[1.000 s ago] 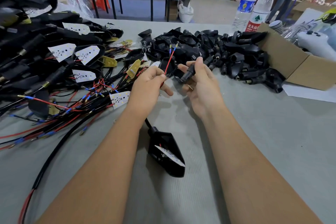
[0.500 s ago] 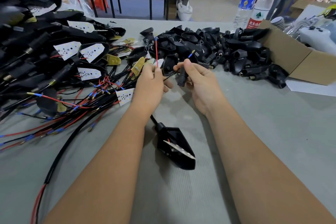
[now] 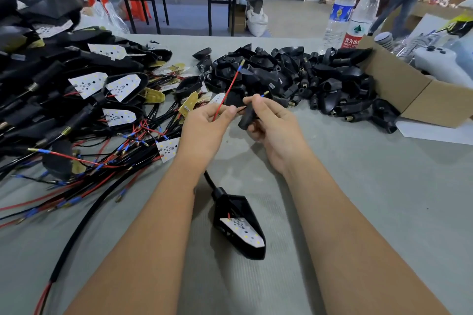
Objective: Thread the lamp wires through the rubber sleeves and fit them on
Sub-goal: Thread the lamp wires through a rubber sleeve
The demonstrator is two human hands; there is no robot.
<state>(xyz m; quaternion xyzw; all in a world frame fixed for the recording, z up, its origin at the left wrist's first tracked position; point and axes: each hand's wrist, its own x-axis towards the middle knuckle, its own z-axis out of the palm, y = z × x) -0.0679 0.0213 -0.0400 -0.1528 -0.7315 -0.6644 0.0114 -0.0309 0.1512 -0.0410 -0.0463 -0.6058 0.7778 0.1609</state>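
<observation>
Head view, the only one. The left hand pinches a red wire between thumb and curled fingers; the wire rises up and to the right over the pile behind, ending in a blue-collared brass terminal. The right hand is curled round a black rubber sleeve, thumb on top. A second wire end, blue with a brass tip, shows just above the right thumb; whether it passes through the sleeve cannot be told, as the fingers cover the sleeve's upper mouth. The two hands nearly touch.

On the grey tabletop, between the forearms, lies a black lamp housing with a white LED board facing up. Its black cable runs from under the left forearm to the lower left and is cut off by the frame edge.

Behind the hands sits a heap of loose black sleeves. To the left lies a tangle of wired lamps, individual leads hard to separate. A cardboard box at right is partly out of frame, with two water bottles behind it.
</observation>
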